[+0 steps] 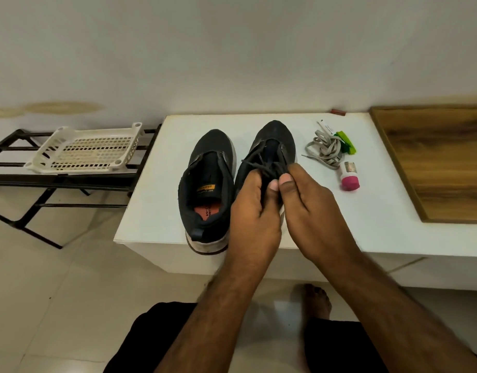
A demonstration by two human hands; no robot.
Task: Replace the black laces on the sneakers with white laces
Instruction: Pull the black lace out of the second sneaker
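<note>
**Both hands work on the black lace of the right-side sneaker**

2 dark sneakers stand side by side on a white table (151,211), with the toes toward the wall. The left sneaker (206,189) has no lace in its eyelets, and its opening shows an orange insole and a yellow label. The right sneaker (269,146) has its black lace (261,164) in place, loose and tangled over the tongue.

The left hand (252,211) and the right hand (310,211) meet over the middle of the right sneaker. The fingers of both hands are curled, and the 2 thumbs touch each other at the tips. Each hand pinches a part of the black lace, and the hands cover the back half of this sneaker.

To the right of the sneakers, well apart from the hands, lies a bundle of white laces (324,149) on the table. They look a little grey in this light. Just beside the bundle is a green clip (346,142), behind it a small white tube (326,127), and in front of it a small bottle with a pink cap (349,176) lying on its side.

A wooden board (441,162) rests on the right part of the table. On the left of the table stands a black metal rack (43,184), with a white plastic basket (89,149) on top. Below, a bare foot (316,300) stands on the tiled floor.
</note>
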